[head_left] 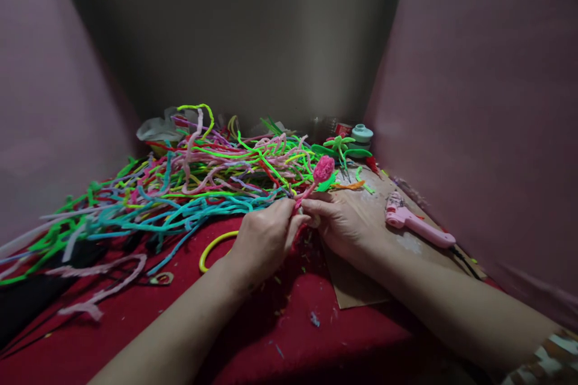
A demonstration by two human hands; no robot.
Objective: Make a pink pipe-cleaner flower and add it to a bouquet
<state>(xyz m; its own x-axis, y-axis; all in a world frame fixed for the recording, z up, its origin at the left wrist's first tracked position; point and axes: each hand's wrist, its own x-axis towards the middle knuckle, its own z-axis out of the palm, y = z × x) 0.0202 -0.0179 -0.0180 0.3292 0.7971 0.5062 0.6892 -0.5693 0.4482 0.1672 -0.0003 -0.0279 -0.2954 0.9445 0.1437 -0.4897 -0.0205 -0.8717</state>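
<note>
Both hands meet at mid-desk over the red cloth (271, 325). The left hand (264, 240) and right hand (341, 222) each have a clenched grip on the thin stem of a pink flower (323, 169), whose fuzzy head stands up just above the fingers. Behind and to the left lies a big tangle of pipe cleaners (189, 183). A yellow ring (212, 248) rests near the left wrist. To the right, on cardboard (356, 286), lies a pink glue gun (418, 225).
</note>
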